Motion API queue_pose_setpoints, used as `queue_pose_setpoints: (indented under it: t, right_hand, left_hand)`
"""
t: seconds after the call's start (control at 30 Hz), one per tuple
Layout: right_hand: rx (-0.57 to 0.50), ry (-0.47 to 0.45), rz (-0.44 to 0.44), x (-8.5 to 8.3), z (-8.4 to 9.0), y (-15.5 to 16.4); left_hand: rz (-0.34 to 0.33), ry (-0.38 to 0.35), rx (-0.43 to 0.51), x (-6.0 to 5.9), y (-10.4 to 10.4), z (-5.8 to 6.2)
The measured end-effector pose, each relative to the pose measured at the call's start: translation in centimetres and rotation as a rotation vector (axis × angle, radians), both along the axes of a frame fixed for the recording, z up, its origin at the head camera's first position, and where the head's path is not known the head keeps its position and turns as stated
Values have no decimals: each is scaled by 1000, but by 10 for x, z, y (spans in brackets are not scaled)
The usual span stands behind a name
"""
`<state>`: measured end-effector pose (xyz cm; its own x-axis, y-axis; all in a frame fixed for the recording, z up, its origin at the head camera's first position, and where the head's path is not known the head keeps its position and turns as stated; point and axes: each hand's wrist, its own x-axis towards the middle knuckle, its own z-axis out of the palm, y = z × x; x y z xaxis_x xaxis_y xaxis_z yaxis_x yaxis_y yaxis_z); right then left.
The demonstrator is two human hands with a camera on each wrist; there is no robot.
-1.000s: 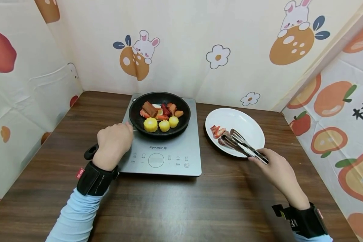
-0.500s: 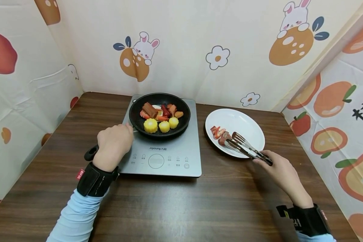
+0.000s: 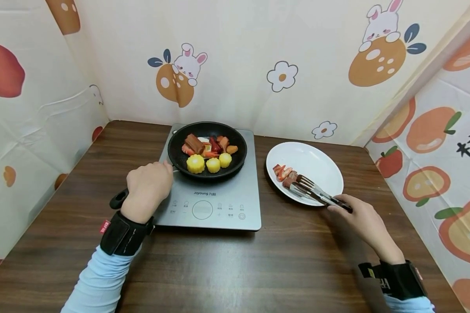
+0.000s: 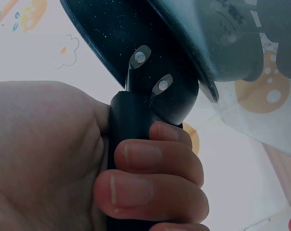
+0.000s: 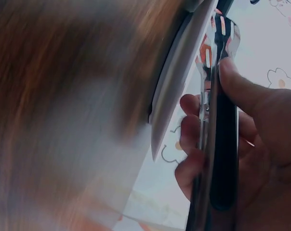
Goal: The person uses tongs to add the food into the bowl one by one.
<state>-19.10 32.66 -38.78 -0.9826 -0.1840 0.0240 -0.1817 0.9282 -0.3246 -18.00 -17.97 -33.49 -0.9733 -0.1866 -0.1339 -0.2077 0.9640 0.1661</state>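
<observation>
A black frying pan (image 3: 207, 150) sits on a grey induction cooker (image 3: 211, 195) and holds corn pieces, sausage and red food bits. My left hand (image 3: 146, 187) grips the pan's black handle (image 4: 131, 125), fingers curled round it. My right hand (image 3: 356, 217) holds metal tongs (image 3: 317, 193) with black grips (image 5: 222, 144). The tong tips lie low over the near side of a white plate (image 3: 317, 161), beside a brown sausage piece (image 3: 290, 179) and red slices (image 3: 280, 170). Whether the tips pinch the sausage I cannot tell.
The dark wooden table (image 3: 235, 261) is walled on three sides by patterned cloth with rabbits and oranges (image 3: 180, 74). The cooker's control panel (image 3: 203, 208) faces me. Both wrists wear black straps.
The tongs and my right hand have drawn down and toward the plate's near edge, the tips now closer together by the sausage piece. The left hand stays on the pan handle.
</observation>
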Motion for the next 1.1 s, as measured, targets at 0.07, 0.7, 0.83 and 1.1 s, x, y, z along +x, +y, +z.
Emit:
queue_pose_setpoints:
  t: [0.07,0.7,0.83,1.1]
  right_hand:
    - [2,-6,-16,1,0,0]
    - [2,63,-87,12,1,-6]
    - [-2,84,-81,14,2,-8]
    - [-12,105,-78,16,7,-17]
  left_hand:
    - [-1,10,-2,0,0,0]
    - [3,-14,-7,0,0,1]
    - [-3,-7,-8,1,0,0]
    - [-1,6,-10,1,1,0]
